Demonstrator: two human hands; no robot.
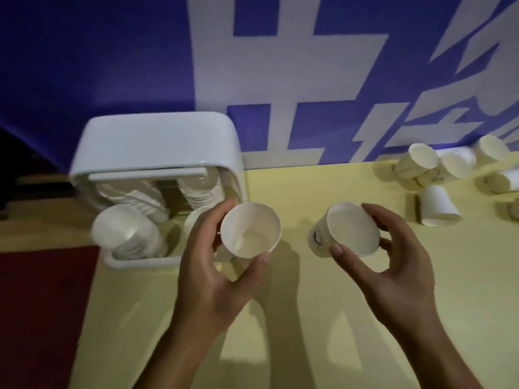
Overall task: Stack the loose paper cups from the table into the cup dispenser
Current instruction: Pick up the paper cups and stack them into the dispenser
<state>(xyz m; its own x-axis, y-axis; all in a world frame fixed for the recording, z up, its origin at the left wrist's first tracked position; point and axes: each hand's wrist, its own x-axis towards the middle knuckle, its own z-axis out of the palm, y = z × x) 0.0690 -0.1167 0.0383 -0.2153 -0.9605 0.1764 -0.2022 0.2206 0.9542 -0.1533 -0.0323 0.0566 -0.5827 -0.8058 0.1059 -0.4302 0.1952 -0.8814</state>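
Single head view, looking forward and steeply down; close over both hands (303, 265). Surface (323, 332) beneath them, banner wall (280, 66) just beyond.

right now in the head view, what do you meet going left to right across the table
cup dispenser → left hand holding a cup → right hand holding a second cup → pile of loose cups

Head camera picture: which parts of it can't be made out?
- White plastic cup dispenser: the stacks inside are motion-blurred, so no count; the left hand covers its right front.
- Pile of loose white paper cups: cut off by the right edge.
- Blue print on the right hand's white paper cup: too small to read.
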